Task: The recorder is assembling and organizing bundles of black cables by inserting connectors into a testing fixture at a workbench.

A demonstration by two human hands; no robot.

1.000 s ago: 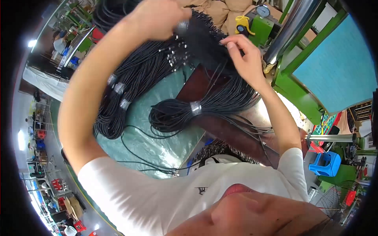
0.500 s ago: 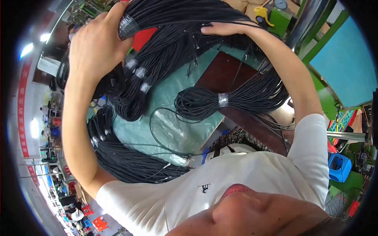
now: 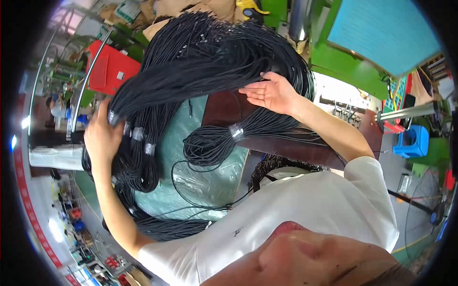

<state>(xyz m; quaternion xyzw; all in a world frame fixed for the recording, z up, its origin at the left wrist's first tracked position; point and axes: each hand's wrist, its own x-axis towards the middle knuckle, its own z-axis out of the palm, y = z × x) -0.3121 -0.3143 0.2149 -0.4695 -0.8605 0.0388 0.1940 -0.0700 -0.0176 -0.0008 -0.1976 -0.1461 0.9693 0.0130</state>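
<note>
My left hand [image 3: 102, 136] is wrapped round the taped end of a long bundle of black cables [image 3: 181, 78] at the left. The bundle stretches to the right over a heap of similar cables. Beside its right part, my right hand [image 3: 272, 97] is open, palm up and fingers spread, with nothing in it. Below that hand lies a coiled cable bundle [image 3: 207, 145] bound with a clear tape band [image 3: 236, 132]. More taped bundles [image 3: 143, 167] rest under and beside my left hand.
A green plastic-covered surface [image 3: 202, 186] and a dark red board [image 3: 222, 112] lie under the cables. At the left stand a red box [image 3: 112, 69] and a metal rail [image 3: 88, 81]. A blue stool [image 3: 412, 141] and a blue panel [image 3: 384, 35] are at the right.
The held bundle has come down onto the cable heap, with my left hand lower. My right hand has turned palm up and shows clear of the cables. The view has shifted too.
</note>
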